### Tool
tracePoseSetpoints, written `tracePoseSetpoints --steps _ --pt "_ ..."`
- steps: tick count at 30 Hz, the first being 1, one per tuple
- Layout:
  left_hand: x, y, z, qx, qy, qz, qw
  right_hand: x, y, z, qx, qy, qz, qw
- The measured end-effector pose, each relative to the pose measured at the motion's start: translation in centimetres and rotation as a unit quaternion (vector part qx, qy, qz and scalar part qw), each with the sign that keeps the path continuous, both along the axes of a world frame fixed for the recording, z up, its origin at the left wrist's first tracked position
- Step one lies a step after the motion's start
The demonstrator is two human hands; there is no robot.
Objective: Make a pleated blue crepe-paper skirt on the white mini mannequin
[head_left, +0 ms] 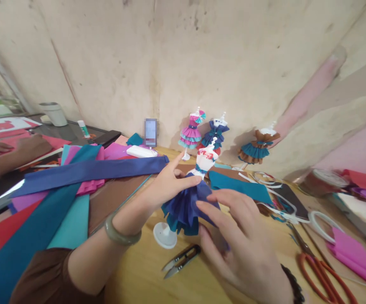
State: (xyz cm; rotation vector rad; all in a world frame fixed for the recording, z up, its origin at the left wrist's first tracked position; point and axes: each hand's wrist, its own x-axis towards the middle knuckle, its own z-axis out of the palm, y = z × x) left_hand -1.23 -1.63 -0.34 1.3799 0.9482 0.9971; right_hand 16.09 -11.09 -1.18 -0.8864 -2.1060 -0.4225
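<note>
A small white dress form (206,158) on a round white base (165,235) leans to the right in front of me. It wears a pleated skirt (183,207), dark blue over teal, and a thin blue band at the waist. My left hand (170,179) grips the form at the waist, its thumb across the top of the skirt and its index finger stretched out. My right hand (240,232) has its fingers curled round the skirt's right edge, pinching the blue layer. Just below the skirt lie thread snips (181,261) on the wooden table.
Three dressed forms, one in a pink dress (191,131), stand by the wall. Folded blue (97,169) and teal strips lie left, with a phone (150,133) behind. Orange-handled scissors (320,270) and a tape roll (320,223) lie right. Another person's hand (32,147) rests far left.
</note>
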Motion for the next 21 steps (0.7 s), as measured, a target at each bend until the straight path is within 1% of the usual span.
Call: tracePoseSetpoints --steps 3,7,11,14,17,21 --pt "0.1 -0.1 -0.1 0.016 0.019 0.003 1.0 -0.4 -0.1 -0.1 0.044 -0.047 -0.025 0.998" --pt "-0.1 0.3 -0.2 0.037 0.048 0.012 0.998 -0.5 -0.1 -0.5 0.044 -0.072 0.0 0.996" --pt "-0.5 0.8 0.0 0.017 0.027 0.017 0.999 -0.7 -0.1 -0.8 0.051 -0.08 0.005 0.995" --pt "-0.5 0.7 0.3 0.013 0.008 0.028 0.999 -1.1 -0.3 -1.1 0.041 -0.07 0.017 0.997" --pt "-0.3 0.4 0.5 0.016 0.019 0.036 0.999 -1.6 -0.5 -1.5 0.033 -0.059 0.029 0.997" --pt "-0.2 0.2 0.7 0.019 0.028 0.026 0.999 -2.4 -0.7 -2.5 0.014 -0.069 0.021 0.997"
